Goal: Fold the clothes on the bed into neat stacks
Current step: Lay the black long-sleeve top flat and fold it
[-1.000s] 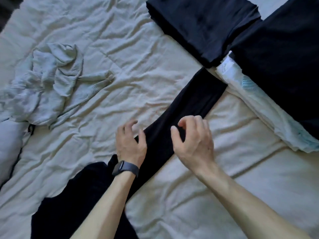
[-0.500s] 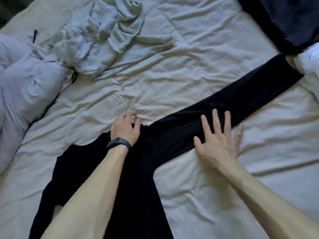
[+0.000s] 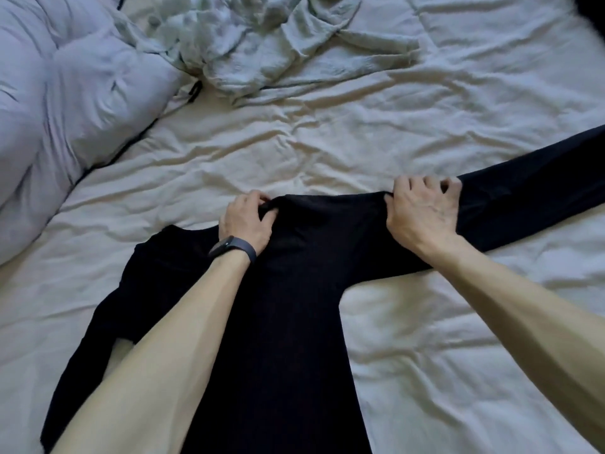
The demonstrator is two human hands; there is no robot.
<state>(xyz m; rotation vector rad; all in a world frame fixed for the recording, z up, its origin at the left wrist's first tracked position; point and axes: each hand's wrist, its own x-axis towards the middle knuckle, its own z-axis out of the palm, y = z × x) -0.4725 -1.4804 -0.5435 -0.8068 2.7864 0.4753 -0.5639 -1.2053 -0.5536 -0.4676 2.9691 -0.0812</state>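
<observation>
A black long-sleeved garment (image 3: 294, 306) lies spread on the cream bed sheet (image 3: 327, 142), its body running toward me and one sleeve stretching to the right edge. My left hand (image 3: 247, 221), with a dark band on the wrist, pinches the fabric at the shoulder near the neckline. My right hand (image 3: 422, 214) grips the upper edge of the sleeve where it joins the body. A crumpled pale grey-green garment (image 3: 262, 44) lies unfolded at the far middle of the bed.
A puffy light grey duvet or pillow (image 3: 65, 109) bulges at the far left. A sliver of dark fabric (image 3: 592, 8) shows at the top right corner. Wrinkled sheet lies between the black garment and the grey-green one.
The view has swung left and down; the folded stacks left the frame. My right hand went from flat on the sleeve to gripping its upper edge, and my left hand closed on the shoulder.
</observation>
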